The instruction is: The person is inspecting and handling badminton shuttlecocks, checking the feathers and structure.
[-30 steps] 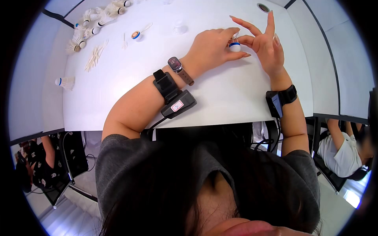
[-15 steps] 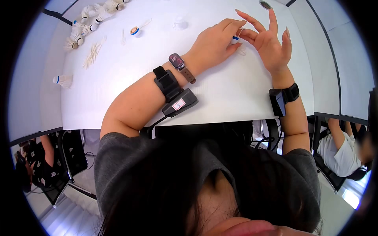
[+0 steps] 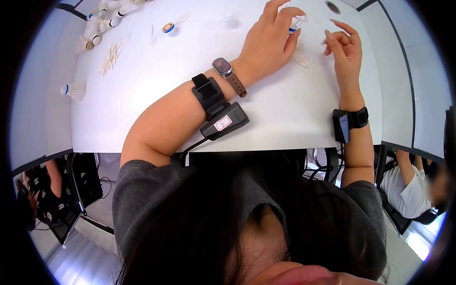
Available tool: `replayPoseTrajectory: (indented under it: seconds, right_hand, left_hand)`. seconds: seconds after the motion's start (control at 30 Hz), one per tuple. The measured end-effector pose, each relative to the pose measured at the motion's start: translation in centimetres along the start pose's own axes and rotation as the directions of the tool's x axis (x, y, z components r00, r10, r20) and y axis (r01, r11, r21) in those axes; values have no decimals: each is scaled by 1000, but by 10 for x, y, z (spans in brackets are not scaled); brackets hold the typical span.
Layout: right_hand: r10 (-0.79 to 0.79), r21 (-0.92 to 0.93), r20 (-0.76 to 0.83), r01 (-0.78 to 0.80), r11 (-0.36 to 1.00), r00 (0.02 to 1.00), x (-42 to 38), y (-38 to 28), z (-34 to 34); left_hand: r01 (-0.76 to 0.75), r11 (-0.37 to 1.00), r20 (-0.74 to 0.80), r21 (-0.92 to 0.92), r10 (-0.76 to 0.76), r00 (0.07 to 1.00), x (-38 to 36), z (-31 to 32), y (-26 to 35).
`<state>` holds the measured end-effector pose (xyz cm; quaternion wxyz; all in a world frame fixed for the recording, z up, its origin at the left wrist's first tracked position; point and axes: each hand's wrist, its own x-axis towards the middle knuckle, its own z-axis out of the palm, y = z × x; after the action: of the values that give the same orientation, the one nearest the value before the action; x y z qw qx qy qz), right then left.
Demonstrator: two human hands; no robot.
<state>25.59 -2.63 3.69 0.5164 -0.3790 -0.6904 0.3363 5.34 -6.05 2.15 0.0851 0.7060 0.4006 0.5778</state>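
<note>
My left hand (image 3: 270,42), with a watch at the wrist, is closed on a small white blue-banded piece that resembles a shuttlecock head (image 3: 293,29). Its fingers hide part of this piece. To the right, my right hand (image 3: 346,52) hangs apart from it, fingers loosely bent, thumb and forefinger separated, nothing visible between them. Thin white strips (image 3: 300,61) lie on the table below the left fingertips. Farther left stands a similar blue-banded head with a brown-orange top (image 3: 168,28), and a thin white strip (image 3: 184,19) lies beside it.
Several shuttlecocks (image 3: 102,26) are heaped at the back left. A bundle of thin pale sticks (image 3: 113,56) lies before them. One shuttlecock (image 3: 73,90) sits near the left edge. A translucent object (image 3: 229,21) and a round dark-centred fitting (image 3: 332,7) are farther back. White partitions (image 3: 396,71) border the table.
My right hand has drawn away to the right from my left hand, its spread fingers now bent. My left hand has moved slightly right and up with the blue-banded piece.
</note>
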Motion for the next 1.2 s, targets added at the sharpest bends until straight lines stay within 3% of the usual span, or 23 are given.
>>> replayPoseTrajectory:
  seconds: [0.1, 0.17, 0.23, 0.33, 0.57, 0.67, 0.77, 0.8, 0.9, 0.97, 1.0, 1.03, 1.07, 1.2]
  right_hand:
    - [-43, -145, 136, 62, 988, 990, 2, 4, -7]
    - [81, -397, 350, 69, 915, 933, -2, -4, -8]
    - [148, -463, 437, 81, 883, 887, -7, -1, -6]
    - [191, -465, 390, 14, 885, 901, -8, -3, 2]
    - [156, -408, 369, 9, 913, 916, -6, 5, 1]
    - [91, -491, 326, 86, 867, 941, -3, -9, 0]
    - [-242, -465, 429, 442, 767, 870, 2, -14, -6]
    - [-150, -454, 470, 384, 804, 870, -1, -8, -14]
    - [-113, -551, 505, 420, 721, 856, -11, -2, -7]
    - [-33, -561, 519, 370, 740, 854, -14, 1, -10]
    - [-35, -565, 517, 371, 737, 855, -12, 1, -7]
    - [-36, -567, 514, 371, 735, 857, -11, 2, -7]
    - [-46, -588, 504, 381, 714, 863, -11, 6, -7]
    - [-102, -635, 466, 413, 653, 879, -14, 16, -12]
  left_hand:
    - [-17, 1000, 5, -1, 17, 1000, -7, 6, -7]
    - [-54, 998, 85, -26, 56, 995, -7, 8, -9]
    - [-86, 996, 123, -32, 89, 988, -8, 5, -6]
    - [-72, 997, 160, -19, 75, 984, -11, 4, -5]
    - [156, 987, 17, -24, -156, 988, -10, 3, -10]
    - [168, 978, -41, -126, -174, 984, 2, -6, -10]
    - [311, 948, -6, -66, -312, 950, 2, -2, -9]
    - [357, 929, 28, -101, -356, 934, 2, -1, -9]
    - [198, 979, -163, -43, -203, 966, -4, 21, -37]
    - [114, 990, -94, -85, -122, 988, -7, 22, -42]
    - [348, 899, 25, -266, -355, 935, -3, 16, -34]
    - [565, 722, 185, -400, -540, 821, -2, 14, -27]
    - [489, 746, 182, -452, -460, 869, -6, 15, -32]
    - [512, 657, 346, -553, -378, 859, -6, 16, -26]
